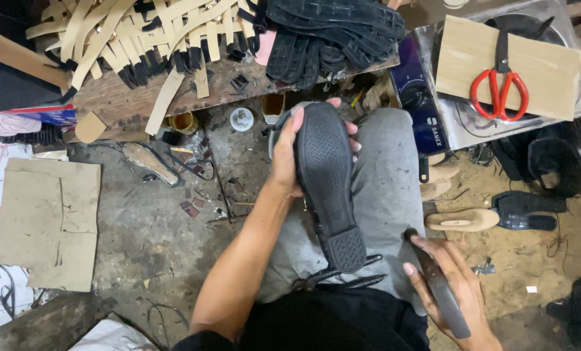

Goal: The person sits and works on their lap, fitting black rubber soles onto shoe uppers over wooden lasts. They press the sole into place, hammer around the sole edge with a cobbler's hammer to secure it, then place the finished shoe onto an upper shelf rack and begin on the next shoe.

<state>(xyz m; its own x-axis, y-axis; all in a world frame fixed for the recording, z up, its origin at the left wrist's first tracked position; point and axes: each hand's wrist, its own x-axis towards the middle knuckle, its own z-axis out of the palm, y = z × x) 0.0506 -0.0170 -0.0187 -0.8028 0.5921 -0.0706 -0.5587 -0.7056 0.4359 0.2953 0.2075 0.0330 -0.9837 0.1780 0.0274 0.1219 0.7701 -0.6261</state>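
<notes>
My left hand (285,153) grips a black sandal (326,182) held sole-up over my right knee, fingers wrapped around its toe end. The textured sole and block heel face the camera, and thin black straps hang below the heel. My right hand (449,286) is lower right, beside my thigh, closed on a dark flat metal tool (440,289) that points toward the sandal's heel without touching it.
A wooden bench (128,91) at top carries tan strips (121,32) and a stack of black soles (332,32). Red-handled scissors (499,88) lie on cardboard at upper right. Wooden shoe lasts (462,220) and a black sole rest on the floor at right; cardboard sheets (47,221) at left.
</notes>
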